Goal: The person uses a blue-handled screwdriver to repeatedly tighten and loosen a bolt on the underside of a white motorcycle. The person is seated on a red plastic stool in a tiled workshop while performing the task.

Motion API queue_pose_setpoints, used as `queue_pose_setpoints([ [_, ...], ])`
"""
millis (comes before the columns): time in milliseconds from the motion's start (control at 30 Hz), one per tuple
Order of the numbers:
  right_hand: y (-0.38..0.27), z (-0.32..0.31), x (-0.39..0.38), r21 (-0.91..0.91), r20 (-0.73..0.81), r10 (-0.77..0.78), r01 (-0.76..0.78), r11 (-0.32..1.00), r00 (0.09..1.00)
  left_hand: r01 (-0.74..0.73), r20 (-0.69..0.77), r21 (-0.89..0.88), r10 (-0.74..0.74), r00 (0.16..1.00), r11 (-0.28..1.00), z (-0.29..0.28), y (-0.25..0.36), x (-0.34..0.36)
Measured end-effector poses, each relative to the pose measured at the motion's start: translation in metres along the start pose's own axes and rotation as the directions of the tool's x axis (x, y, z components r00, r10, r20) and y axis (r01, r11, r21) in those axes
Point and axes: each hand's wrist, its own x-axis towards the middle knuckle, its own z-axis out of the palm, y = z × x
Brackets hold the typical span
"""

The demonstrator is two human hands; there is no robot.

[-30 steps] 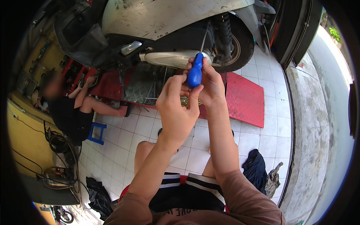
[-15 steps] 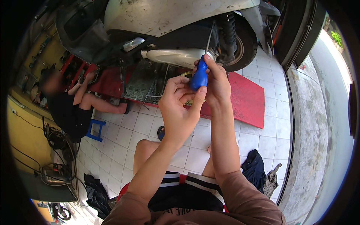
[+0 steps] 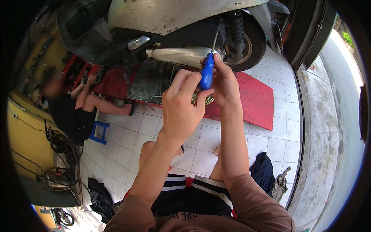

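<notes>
A screwdriver [image 3: 207,73] with a blue handle and a thin metal shaft points up and away in front of me, toward the scooter. My right hand [image 3: 225,83] grips the handle's upper part, its thumb near where the shaft begins. From the other side, my left hand [image 3: 181,104] pinches the rounded butt end between bent fingers and thumb. Beyond the tip stands a silver-grey scooter [image 3: 174,17] with a black shock absorber and a rear wheel [image 3: 253,46]. Partly hidden behind my hands is a round gold-coloured rim [image 3: 209,99].
The scooter stands over a red metal ramp [image 3: 255,102] on white floor tiles. At the left a person [image 3: 69,104] in black sits by a blue stool [image 3: 99,132]. Dark cloths [image 3: 262,174] lie to my right; hoses and a metal tank [image 3: 58,178] are at lower left.
My left hand's fingers have curled up higher along the handle and its back has turned more toward me. The screwdriver has risen slightly. One of my feet has shifted.
</notes>
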Motion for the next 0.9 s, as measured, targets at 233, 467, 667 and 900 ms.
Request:
queue_pose_setpoints([
  [233,0.002,0.008,-0.001,-0.236,-0.065,-0.059,0.042,0.971,0.996,-0.054,0.018,0.047,0.053,0.998,0.997,-0.005,-0.005,-0.001],
  [467,-0.003,0.013,-0.005,0.104,0.007,0.017,-0.018,0.994,1.000,0.541,0.169,-0.593,-0.564,0.808,0.597,0.013,0.008,-0.014],
  [667,0.003,0.006,-0.004,0.393,0.235,-0.012,-0.084,0.916,0.972,0.581,0.250,-0.663,-0.591,0.767,0.473,0.014,0.021,-0.005],
  [900,0.017,0.001,0.004,0.442,0.341,-0.054,-0.109,0.890,0.939,0.284,0.001,-0.304,-0.298,0.955,0.909,0.009,0.000,0.000],
])
